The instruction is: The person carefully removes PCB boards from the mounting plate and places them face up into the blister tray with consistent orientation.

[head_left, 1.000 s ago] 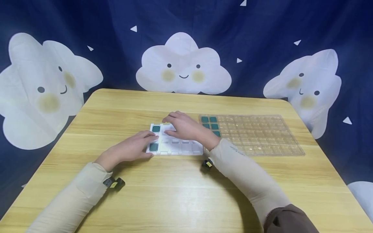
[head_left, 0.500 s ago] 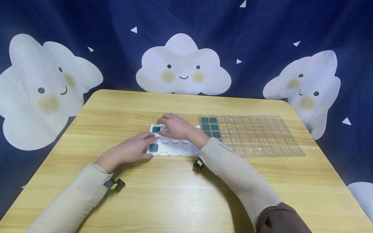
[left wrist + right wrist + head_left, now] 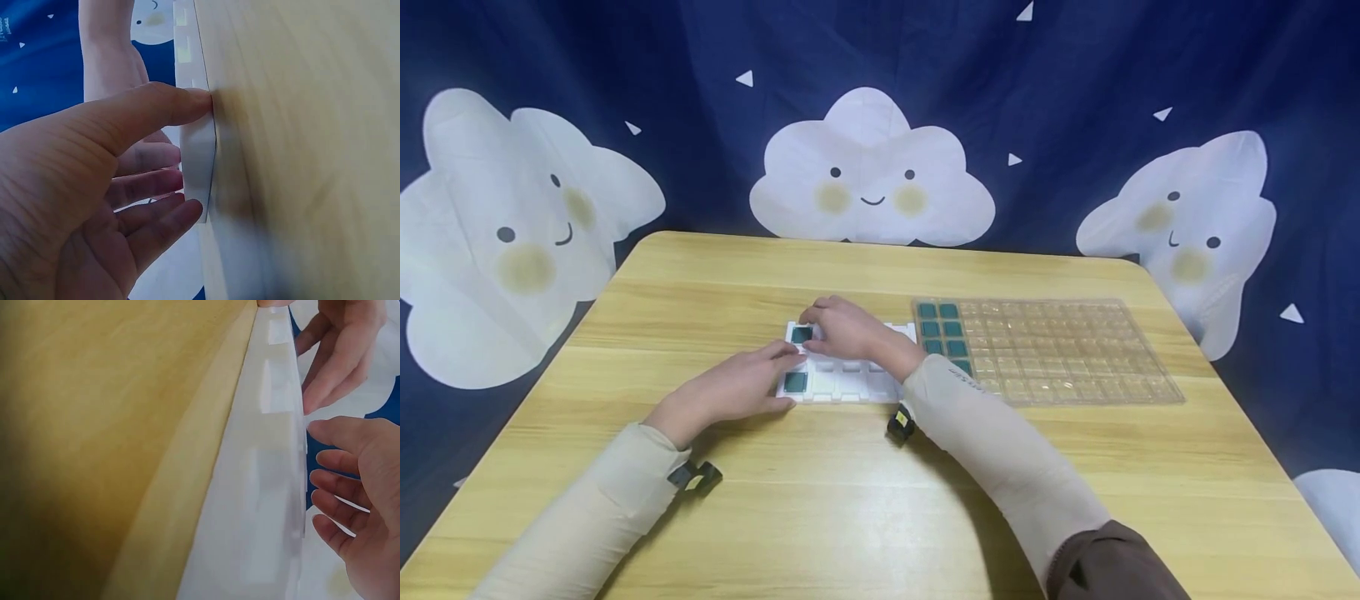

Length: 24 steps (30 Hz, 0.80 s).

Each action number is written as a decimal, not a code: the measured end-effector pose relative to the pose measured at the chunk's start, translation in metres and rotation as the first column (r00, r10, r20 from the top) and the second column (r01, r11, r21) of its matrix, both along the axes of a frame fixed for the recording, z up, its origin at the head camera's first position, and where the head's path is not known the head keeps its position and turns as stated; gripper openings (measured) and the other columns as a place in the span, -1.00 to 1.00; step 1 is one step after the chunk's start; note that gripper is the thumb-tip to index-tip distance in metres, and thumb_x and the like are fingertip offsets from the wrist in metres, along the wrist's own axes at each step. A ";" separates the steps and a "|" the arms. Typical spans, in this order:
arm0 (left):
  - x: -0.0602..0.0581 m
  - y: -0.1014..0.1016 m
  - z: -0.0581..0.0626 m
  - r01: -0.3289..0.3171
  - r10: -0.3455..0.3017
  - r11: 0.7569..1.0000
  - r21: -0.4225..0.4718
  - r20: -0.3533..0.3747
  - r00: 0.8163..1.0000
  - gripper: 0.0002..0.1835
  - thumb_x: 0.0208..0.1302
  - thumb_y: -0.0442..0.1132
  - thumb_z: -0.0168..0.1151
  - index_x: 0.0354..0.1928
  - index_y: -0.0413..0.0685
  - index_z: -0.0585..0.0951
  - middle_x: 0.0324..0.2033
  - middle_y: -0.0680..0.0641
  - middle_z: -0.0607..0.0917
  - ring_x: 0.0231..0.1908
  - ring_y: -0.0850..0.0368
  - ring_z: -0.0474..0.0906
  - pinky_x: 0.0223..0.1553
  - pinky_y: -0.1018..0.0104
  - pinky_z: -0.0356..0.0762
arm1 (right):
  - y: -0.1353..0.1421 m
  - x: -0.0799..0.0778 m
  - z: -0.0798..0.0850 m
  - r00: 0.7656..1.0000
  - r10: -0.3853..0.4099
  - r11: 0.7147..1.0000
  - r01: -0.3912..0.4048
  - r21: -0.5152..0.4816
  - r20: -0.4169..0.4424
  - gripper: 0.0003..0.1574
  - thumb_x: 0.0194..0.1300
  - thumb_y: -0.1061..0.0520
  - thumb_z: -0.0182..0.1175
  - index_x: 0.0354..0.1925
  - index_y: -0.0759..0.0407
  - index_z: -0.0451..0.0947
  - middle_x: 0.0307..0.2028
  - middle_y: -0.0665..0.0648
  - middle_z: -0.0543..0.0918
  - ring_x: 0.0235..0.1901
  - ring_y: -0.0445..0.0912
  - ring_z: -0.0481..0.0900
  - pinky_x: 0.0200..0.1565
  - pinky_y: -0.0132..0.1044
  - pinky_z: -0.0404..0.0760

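A white compartmented tray lies mid-table, with dark green square pieces in its left column, one at the back and one at the front. My left hand holds the tray's left end. Its thumb presses the near side wall, and its fingertips touch the end. Over the tray's back left part is my right hand, fingers bent downward, just right of the back green piece. In the right wrist view its thumb and fingers are slightly apart beside the tray; whether they hold a piece is hidden.
Right of the white tray lies a clear plastic tray with many small pockets. Several green squares fill its left columns. The wooden table ends at a dark blue curtain with printed clouds.
My right hand has moved left and slightly nearer over the white tray, uncovering its right part and more green squares in the clear tray. The left hand stays in place.
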State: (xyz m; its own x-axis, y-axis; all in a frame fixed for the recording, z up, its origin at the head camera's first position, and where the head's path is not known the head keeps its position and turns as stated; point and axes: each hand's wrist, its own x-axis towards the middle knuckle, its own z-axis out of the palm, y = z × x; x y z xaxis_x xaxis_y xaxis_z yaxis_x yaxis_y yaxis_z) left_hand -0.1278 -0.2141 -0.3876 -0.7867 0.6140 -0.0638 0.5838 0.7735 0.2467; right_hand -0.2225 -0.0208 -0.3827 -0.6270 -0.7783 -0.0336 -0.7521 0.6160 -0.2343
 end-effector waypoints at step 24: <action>-0.001 -0.002 -0.003 0.020 -0.019 0.999 0.034 -0.022 1.000 -0.21 0.14 -0.01 0.39 0.33 -0.29 0.40 0.26 -0.27 0.42 0.25 -0.17 0.36 0.29 -0.06 0.32 | -0.015 -0.004 -0.005 0.999 -0.010 0.999 0.012 0.030 -0.044 -0.52 0.32 -0.08 0.27 0.11 0.12 0.60 -0.02 0.03 0.64 0.00 -0.09 0.52 0.22 -0.29 0.37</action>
